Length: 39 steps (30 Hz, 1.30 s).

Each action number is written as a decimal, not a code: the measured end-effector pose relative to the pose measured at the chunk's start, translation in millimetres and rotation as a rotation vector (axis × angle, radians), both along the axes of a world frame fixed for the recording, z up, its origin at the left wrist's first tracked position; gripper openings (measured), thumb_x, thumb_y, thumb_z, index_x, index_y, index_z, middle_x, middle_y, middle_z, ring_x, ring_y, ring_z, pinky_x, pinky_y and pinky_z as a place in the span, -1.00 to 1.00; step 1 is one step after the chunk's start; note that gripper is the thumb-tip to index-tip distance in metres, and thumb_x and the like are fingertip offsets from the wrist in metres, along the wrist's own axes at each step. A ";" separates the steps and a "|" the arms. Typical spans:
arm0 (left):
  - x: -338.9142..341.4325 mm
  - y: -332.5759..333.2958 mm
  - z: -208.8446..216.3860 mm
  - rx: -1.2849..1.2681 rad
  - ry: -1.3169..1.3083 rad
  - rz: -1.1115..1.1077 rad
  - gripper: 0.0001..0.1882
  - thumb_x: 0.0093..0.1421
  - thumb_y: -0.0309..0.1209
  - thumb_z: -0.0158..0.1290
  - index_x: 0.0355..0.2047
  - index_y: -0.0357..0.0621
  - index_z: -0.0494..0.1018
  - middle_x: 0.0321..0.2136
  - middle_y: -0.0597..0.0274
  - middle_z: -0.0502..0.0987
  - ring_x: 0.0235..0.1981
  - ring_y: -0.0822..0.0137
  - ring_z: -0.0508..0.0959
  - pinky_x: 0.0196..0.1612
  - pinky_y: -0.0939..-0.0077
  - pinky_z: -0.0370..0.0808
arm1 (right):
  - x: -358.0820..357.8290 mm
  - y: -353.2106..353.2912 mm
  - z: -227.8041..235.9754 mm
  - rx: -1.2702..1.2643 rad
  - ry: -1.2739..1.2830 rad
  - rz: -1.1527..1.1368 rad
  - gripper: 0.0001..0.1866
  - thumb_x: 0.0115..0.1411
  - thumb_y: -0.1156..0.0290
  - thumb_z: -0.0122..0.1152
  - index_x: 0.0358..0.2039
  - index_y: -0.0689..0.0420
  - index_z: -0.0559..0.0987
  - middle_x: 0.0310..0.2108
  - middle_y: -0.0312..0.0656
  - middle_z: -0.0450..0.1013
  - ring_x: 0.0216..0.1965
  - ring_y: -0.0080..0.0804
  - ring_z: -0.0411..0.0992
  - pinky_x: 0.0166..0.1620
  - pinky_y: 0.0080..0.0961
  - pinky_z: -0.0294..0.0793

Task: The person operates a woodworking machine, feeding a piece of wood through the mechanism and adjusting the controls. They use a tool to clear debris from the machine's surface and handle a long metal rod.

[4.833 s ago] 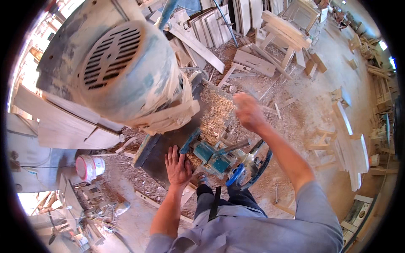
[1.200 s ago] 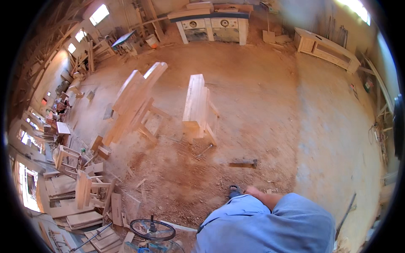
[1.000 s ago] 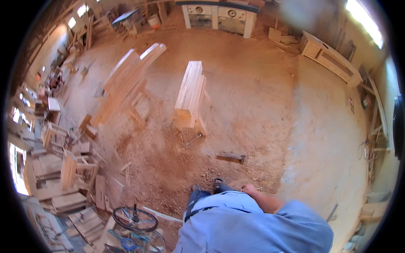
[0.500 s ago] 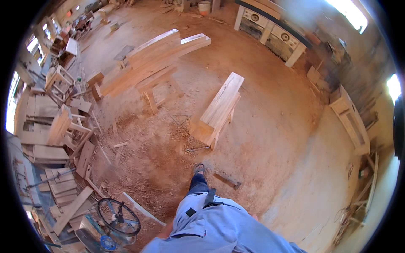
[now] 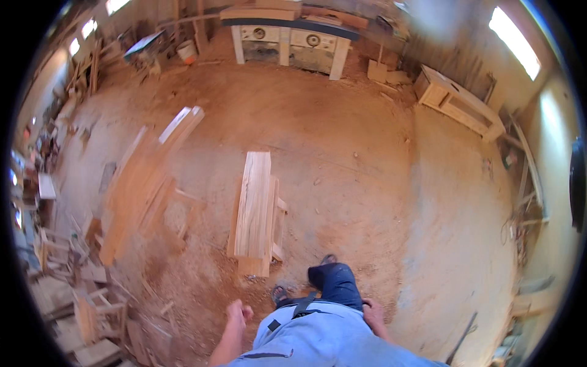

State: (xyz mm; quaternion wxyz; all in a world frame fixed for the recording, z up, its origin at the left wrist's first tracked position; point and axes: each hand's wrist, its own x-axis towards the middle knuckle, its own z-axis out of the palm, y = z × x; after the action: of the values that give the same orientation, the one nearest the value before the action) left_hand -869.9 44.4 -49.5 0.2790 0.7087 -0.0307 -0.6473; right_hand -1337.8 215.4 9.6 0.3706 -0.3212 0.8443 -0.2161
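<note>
My left hand (image 5: 239, 312) hangs at my left side, above the dusty floor, with its fingers curled in and nothing visible in them. Beside my right thigh is my right hand (image 5: 374, 313); it is slightly blurred and its fingers are partly hidden, so I cannot make out their shape. Neither hand touches any timber. In front of me, a little left of my feet, long pale wooden beams (image 5: 254, 202) lie stacked on a low wooden trestle (image 5: 279, 229). The nearest thing to both hands is my own clothing.
Further left, long planks (image 5: 143, 189) rest on another support. A wooden frame cabinet (image 5: 458, 104) stands by the right wall. At the back is a dark-topped workbench (image 5: 287, 40). Wooden stools (image 5: 101, 315) and scrap boards crowd the lower left. Wood chips cover the floor nearby.
My view has turned right, so the beams and workbench shift left in the picture. I have stepped forward, closer to the trestle. Both hands now show; the steering wheel has left view.
</note>
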 end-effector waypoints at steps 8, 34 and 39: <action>-105.9 -309.2 90.7 -0.840 -0.271 -0.038 -0.86 0.22 -0.42 -0.15 -0.34 -0.17 0.39 -0.59 0.18 0.51 -0.62 0.36 0.49 -0.54 0.46 0.48 | -103.7 -74.9 -72.6 0.496 -0.148 0.008 -0.63 0.10 0.26 0.04 -0.14 0.15 0.61 -0.13 0.06 0.52 -0.05 -0.03 0.47 0.02 -0.20 0.42; -430.2 -651.9 -49.0 -0.009 -0.371 -0.990 -0.64 0.23 -0.31 -0.12 -0.03 -0.25 0.36 -0.35 0.07 0.51 -0.42 0.30 0.50 -0.40 0.38 0.46 | -441.2 -630.3 -79.2 0.432 -0.086 0.161 -0.51 0.04 0.32 0.01 0.02 0.04 0.55 0.01 0.02 0.46 0.07 -0.02 0.39 0.14 -0.22 0.36; -488.3 -824.6 -51.8 -0.170 -0.296 -0.961 -0.55 0.23 -0.32 -0.12 0.09 -0.29 0.34 -0.29 0.03 0.52 -0.38 0.28 0.52 -0.36 0.38 0.49 | -473.8 -626.1 -85.8 0.488 -0.086 -0.154 -0.50 0.00 0.30 0.04 0.00 0.12 0.56 0.03 0.03 0.44 0.08 -0.01 0.38 0.13 -0.23 0.35</action>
State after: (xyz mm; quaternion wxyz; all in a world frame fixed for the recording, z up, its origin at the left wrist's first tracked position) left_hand -1358.2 -780.3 -101.3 -0.0010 0.6732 -0.4451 -0.5905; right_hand -1811.6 -410.7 -76.3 0.4553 -0.1476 0.8768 -0.0470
